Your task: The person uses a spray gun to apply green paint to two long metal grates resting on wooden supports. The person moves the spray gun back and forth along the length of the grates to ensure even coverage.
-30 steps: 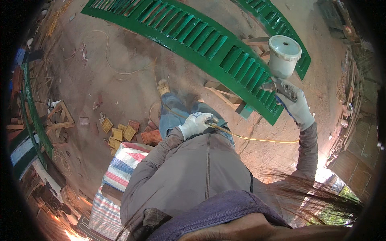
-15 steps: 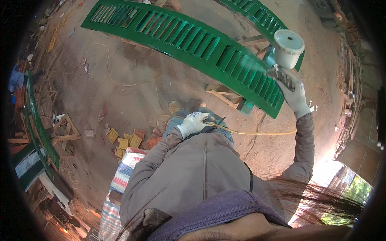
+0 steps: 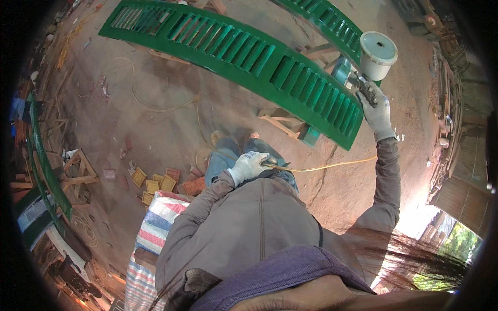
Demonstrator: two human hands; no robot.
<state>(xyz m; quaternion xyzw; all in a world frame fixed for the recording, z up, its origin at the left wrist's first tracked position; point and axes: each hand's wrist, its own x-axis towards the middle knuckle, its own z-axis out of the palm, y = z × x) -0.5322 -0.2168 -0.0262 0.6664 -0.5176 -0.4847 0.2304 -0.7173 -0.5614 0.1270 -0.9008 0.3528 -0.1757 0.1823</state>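
My right hand, in a white glove, grips a metal spray gun with a white paint cup on top. It is held out at the right end of a long green louvred shutter, apart from it. The shutter lies flat on wooden supports, its green surface glossy in places. At my waist, my left hand, also gloved, is closed around a thin yellow hose that runs off toward my right arm. Its fingertips are partly hidden.
A second green shutter lies behind, at the upper right. Wooden trestles stand under the near shutter. Small yellow and red blocks and a striped woven bag are at lower left. A loose hose trails over the dirt floor.
My right hand with the spray gun has shifted slightly up and away from the near shutter. The pale spray mist over its slats is gone. My left hand stays on the hose.
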